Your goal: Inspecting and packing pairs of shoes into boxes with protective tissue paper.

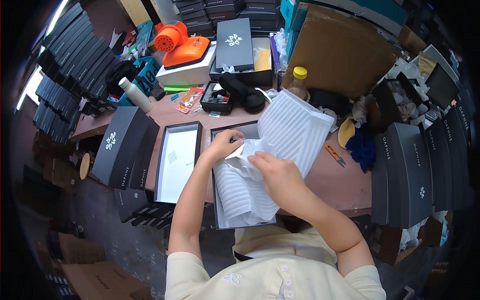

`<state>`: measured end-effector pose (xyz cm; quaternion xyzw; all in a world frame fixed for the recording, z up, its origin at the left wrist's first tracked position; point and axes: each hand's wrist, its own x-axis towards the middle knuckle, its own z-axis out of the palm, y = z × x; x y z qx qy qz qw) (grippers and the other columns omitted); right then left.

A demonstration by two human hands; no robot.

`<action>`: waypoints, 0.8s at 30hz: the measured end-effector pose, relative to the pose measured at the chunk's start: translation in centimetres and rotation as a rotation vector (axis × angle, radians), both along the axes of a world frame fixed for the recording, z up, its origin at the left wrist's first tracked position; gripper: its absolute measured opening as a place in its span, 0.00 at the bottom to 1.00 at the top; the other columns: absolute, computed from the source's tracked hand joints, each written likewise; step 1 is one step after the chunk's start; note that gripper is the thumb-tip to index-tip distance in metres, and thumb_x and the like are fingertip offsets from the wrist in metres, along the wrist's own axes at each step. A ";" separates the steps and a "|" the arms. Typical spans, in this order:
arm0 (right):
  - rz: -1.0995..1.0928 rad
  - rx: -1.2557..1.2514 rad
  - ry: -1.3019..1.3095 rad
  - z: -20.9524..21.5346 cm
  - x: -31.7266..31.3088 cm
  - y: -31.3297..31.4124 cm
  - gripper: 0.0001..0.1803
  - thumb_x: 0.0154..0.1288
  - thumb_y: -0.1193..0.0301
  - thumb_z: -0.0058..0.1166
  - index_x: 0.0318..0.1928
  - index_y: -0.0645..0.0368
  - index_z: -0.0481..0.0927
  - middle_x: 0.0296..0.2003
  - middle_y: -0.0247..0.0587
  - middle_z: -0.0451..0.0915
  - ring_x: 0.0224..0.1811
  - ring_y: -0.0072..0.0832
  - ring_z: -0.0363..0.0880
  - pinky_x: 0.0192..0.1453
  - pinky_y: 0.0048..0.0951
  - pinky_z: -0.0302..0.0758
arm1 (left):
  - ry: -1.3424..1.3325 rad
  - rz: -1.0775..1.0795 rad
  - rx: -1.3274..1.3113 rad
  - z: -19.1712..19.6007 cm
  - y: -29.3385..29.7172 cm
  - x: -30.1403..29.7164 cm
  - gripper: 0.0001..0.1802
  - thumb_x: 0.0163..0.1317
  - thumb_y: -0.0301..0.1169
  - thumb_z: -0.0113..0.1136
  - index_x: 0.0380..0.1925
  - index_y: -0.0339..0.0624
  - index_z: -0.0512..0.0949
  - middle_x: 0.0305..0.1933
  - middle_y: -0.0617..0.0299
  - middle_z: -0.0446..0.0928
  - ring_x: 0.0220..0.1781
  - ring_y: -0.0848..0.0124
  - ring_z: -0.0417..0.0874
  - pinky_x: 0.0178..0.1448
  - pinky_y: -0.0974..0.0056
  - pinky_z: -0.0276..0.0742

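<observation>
An open dark shoe box (216,212) stands on the table right in front of me. Striped white foam wrapping (242,192) fills its near part, and a larger striped foam sheet (295,127) rises out of its far right side. My left hand (226,145) is curled over the box's far left part, its fingers closed at crumpled white wrapping; what lies under them is partly hidden. Across from it, my right hand (282,177) pinches thin white wrapping paper (252,165) over the middle of the box. Left of the box lies its upturned lid (175,162) with a white inside.
Dark shoe boxes stand at left (120,145) and right (407,172). Orange-handled snips (335,155) and a blue cloth (361,150) lie to the right. Farther back are a white bottle (135,94), an orange machine (185,46), a yellow-capped bottle (299,82) and a large cardboard sheet (340,52).
</observation>
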<state>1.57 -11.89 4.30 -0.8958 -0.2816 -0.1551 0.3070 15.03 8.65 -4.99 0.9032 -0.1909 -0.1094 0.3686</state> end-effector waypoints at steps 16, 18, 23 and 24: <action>-0.243 0.337 -0.066 6.2 -0.8 -5.9 0.17 0.50 0.88 0.47 0.41 0.63 0.80 0.36 0.50 0.81 0.33 0.43 0.81 0.35 0.31 0.76 | 0.178 0.152 0.170 2.6 -1.5 0.8 0.39 0.60 0.63 0.46 0.40 0.32 0.81 0.29 0.58 0.79 0.32 0.68 0.78 0.36 0.65 0.71; -0.218 0.306 -0.130 6.1 -1.3 -6.9 0.18 0.50 0.89 0.46 0.42 0.63 0.80 0.36 0.48 0.81 0.33 0.39 0.82 0.35 0.28 0.76 | 0.265 0.131 0.283 5.1 -2.4 0.7 0.44 0.57 0.68 0.42 0.40 0.33 0.82 0.34 0.50 0.80 0.40 0.60 0.80 0.44 0.61 0.73; -0.406 0.592 0.035 6.1 -1.4 -9.5 0.17 0.54 0.88 0.45 0.41 0.63 0.81 0.33 0.34 0.81 0.26 0.14 0.72 0.28 0.16 0.66 | 0.031 -0.110 -0.244 9.2 -2.8 -2.9 0.41 0.52 0.62 0.57 0.50 0.34 0.77 0.46 0.45 0.78 0.53 0.60 0.78 0.58 0.61 0.69; -0.414 0.633 0.080 6.4 -1.2 -10.0 0.16 0.55 0.88 0.45 0.40 0.63 0.81 0.32 0.32 0.81 0.25 0.11 0.69 0.27 0.14 0.64 | 0.063 -0.238 -0.302 9.7 -2.9 -3.7 0.40 0.51 0.58 0.60 0.52 0.33 0.74 0.48 0.45 0.78 0.54 0.61 0.77 0.59 0.62 0.68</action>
